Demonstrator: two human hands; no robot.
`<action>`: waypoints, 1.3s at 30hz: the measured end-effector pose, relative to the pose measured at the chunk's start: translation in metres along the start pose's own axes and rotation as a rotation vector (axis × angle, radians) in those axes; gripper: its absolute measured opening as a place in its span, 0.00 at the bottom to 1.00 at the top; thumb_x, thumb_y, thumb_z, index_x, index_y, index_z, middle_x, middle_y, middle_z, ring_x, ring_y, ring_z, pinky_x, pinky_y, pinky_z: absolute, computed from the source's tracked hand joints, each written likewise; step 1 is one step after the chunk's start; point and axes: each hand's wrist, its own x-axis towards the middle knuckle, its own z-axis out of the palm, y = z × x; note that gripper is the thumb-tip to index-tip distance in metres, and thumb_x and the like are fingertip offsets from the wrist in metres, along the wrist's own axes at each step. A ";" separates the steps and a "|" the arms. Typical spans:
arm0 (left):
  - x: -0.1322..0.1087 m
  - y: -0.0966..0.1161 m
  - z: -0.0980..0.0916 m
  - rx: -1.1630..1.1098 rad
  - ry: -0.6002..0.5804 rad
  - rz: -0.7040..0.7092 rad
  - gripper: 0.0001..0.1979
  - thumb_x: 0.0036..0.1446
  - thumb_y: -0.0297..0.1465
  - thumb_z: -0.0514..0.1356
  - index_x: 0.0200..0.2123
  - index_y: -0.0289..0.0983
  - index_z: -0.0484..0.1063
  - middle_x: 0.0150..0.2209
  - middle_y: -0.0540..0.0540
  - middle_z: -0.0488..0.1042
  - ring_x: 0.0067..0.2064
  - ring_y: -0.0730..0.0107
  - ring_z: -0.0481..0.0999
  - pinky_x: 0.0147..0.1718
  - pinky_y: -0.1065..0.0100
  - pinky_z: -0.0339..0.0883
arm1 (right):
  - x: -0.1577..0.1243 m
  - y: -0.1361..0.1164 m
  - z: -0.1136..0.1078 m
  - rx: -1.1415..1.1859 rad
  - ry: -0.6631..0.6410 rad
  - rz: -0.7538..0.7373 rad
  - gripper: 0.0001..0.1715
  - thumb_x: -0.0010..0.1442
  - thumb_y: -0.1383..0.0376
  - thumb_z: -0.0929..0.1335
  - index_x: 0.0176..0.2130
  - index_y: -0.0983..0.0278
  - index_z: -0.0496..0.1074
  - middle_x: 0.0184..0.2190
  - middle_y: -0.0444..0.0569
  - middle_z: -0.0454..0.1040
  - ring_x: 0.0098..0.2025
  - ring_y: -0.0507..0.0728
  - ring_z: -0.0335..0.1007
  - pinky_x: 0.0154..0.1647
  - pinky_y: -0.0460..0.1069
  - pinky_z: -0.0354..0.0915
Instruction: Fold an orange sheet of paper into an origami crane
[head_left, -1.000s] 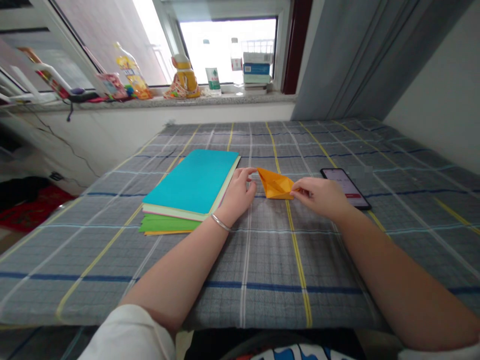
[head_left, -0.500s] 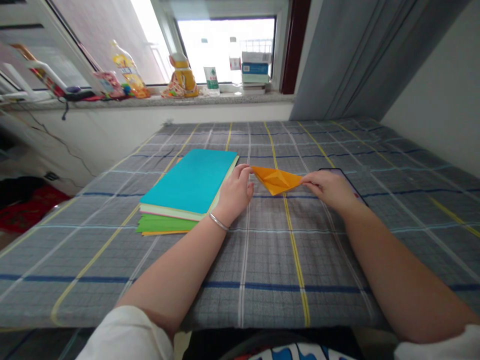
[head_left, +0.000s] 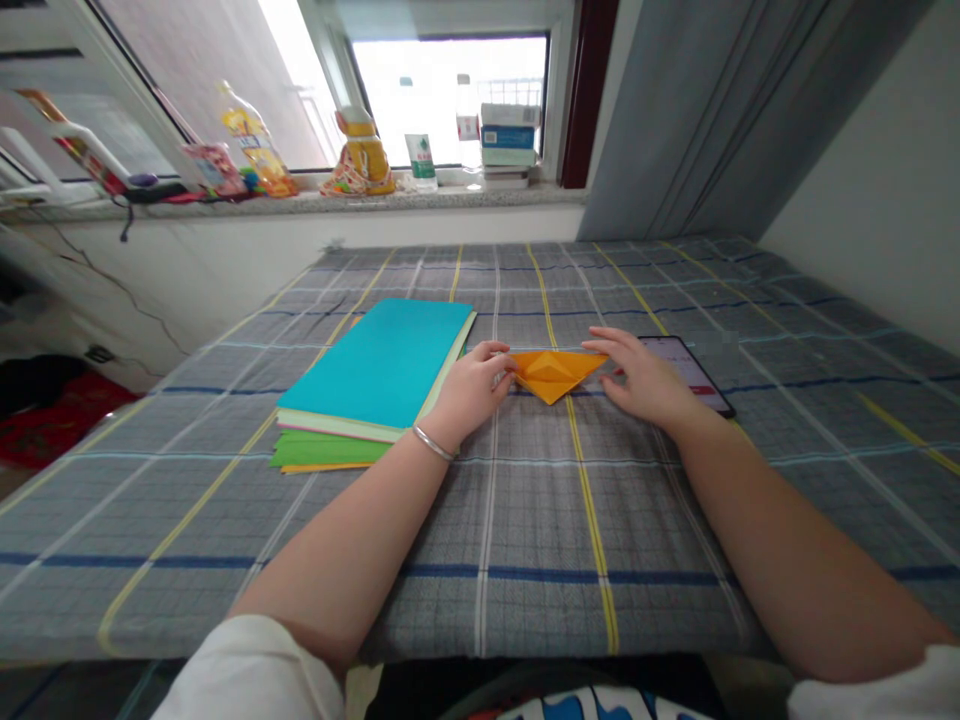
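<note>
A folded piece of orange paper [head_left: 553,374] lies over the checked cloth, wide across the top with a point toward me and a raised fold in its middle. My left hand [head_left: 475,385] pinches its left corner between thumb and fingers. At the right corner, my right hand [head_left: 641,374] has its thumb and fingers apart, with the fingertips close to the paper's edge. Just left of my left hand sits a stack of coloured paper [head_left: 382,360], bright blue on top, with green and orange sheets sticking out below.
A phone [head_left: 686,370] with a lit screen lies partly behind my right hand. The grey checked cloth [head_left: 540,500] covers the table. On the windowsill [head_left: 450,200] stand a yellow bottle [head_left: 367,155], a green-and-white tube [head_left: 421,160] and stacked boxes [head_left: 510,135].
The orange paper has come down a little toward me and sits more level. My right hand has let go of its right corner and opened its fingers, uncovering more of the phone.
</note>
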 end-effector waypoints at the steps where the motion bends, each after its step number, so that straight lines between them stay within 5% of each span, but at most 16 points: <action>1: 0.000 0.000 0.000 -0.005 -0.011 0.009 0.08 0.62 0.29 0.56 0.41 0.38 0.75 0.52 0.44 0.70 0.51 0.65 0.74 0.52 0.62 0.68 | 0.000 -0.001 0.001 0.018 0.004 -0.001 0.29 0.55 0.71 0.65 0.56 0.60 0.66 0.63 0.52 0.62 0.58 0.62 0.65 0.53 0.59 0.68; 6: 0.000 -0.001 0.001 -0.073 0.012 -0.008 0.07 0.63 0.28 0.55 0.38 0.38 0.74 0.51 0.44 0.71 0.49 0.66 0.74 0.51 0.64 0.69 | 0.001 0.001 0.005 0.067 -0.006 0.065 0.10 0.59 0.68 0.63 0.41 0.61 0.71 0.51 0.51 0.74 0.52 0.61 0.71 0.48 0.57 0.69; 14: 0.001 -0.003 0.002 -0.147 0.077 -0.127 0.04 0.58 0.25 0.59 0.35 0.38 0.72 0.51 0.45 0.73 0.52 0.65 0.74 0.54 0.61 0.68 | 0.001 0.004 0.004 0.049 -0.031 0.237 0.09 0.60 0.63 0.64 0.39 0.62 0.73 0.38 0.50 0.77 0.35 0.57 0.72 0.35 0.52 0.66; 19: 0.000 0.008 -0.007 -0.112 0.119 -0.083 0.22 0.58 0.24 0.56 0.56 0.37 0.64 0.59 0.41 0.64 0.61 0.63 0.64 0.62 0.59 0.59 | 0.002 0.004 0.008 0.082 -0.019 0.239 0.10 0.58 0.65 0.65 0.39 0.62 0.74 0.33 0.49 0.75 0.32 0.56 0.70 0.33 0.51 0.65; 24: 0.000 0.018 -0.011 -0.051 0.108 -0.054 0.33 0.57 0.25 0.57 0.65 0.38 0.50 0.61 0.38 0.61 0.62 0.58 0.63 0.61 0.56 0.59 | 0.005 0.001 0.015 0.064 0.039 0.214 0.08 0.58 0.64 0.65 0.36 0.62 0.73 0.31 0.48 0.75 0.31 0.56 0.69 0.33 0.51 0.65; 27: 0.000 0.018 -0.008 -0.051 0.114 -0.117 0.39 0.58 0.28 0.57 0.68 0.36 0.41 0.59 0.34 0.63 0.59 0.57 0.67 0.57 0.54 0.63 | 0.007 0.001 0.014 0.027 0.182 0.269 0.08 0.57 0.64 0.65 0.37 0.61 0.73 0.31 0.49 0.75 0.31 0.57 0.70 0.33 0.52 0.65; 31: 0.000 0.017 -0.005 0.040 0.038 -0.115 0.36 0.57 0.29 0.58 0.66 0.34 0.48 0.60 0.33 0.63 0.61 0.53 0.65 0.58 0.55 0.63 | 0.008 0.009 0.008 -0.041 0.358 0.431 0.11 0.58 0.63 0.64 0.40 0.62 0.73 0.33 0.52 0.77 0.32 0.59 0.72 0.35 0.53 0.66; 39: -0.002 0.021 -0.005 0.131 -0.073 -0.101 0.24 0.59 0.29 0.56 0.60 0.35 0.63 0.61 0.38 0.64 0.58 0.56 0.69 0.57 0.57 0.65 | 0.008 0.026 0.003 -0.303 0.297 0.527 0.15 0.60 0.63 0.61 0.41 0.63 0.75 0.36 0.57 0.79 0.35 0.63 0.73 0.35 0.55 0.65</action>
